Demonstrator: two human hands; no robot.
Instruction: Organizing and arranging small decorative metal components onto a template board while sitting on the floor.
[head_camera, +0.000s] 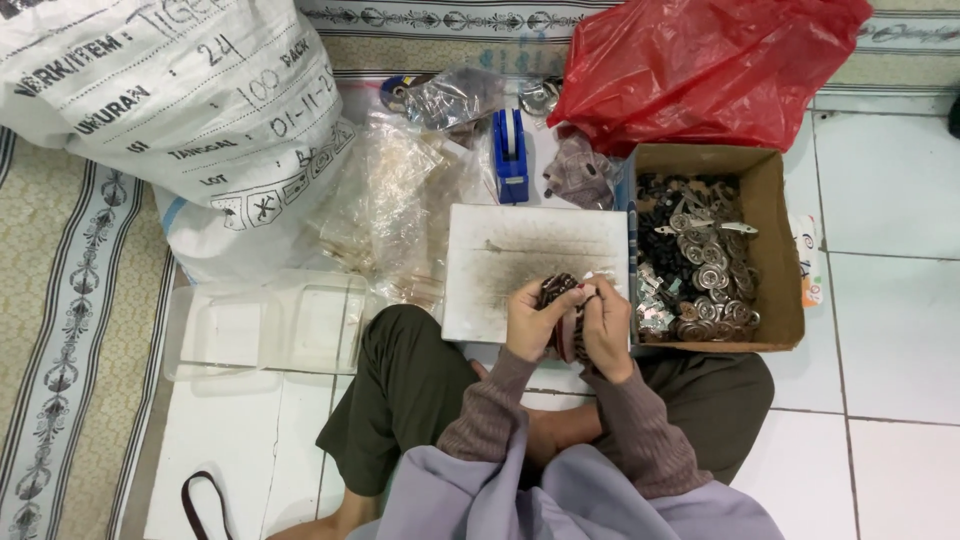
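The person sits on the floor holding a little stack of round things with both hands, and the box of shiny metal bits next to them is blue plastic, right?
Not quite. The head view shows the box is brown cardboard, not blue plastic. The rest holds: the left hand and right hand hold a small stack of round parts.

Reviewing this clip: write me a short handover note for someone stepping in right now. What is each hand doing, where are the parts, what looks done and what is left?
Left hand and right hand are both closed around one small dark round part, held above the white board.
The cardboard box on the right holds a heap of round metal pieces, many left.
Two clear plastic tubs sit on the left; I cannot tell what they hold.
Blue tape dispenser, red plastic bag and white sack lie beyond.
No finished pile is visible.
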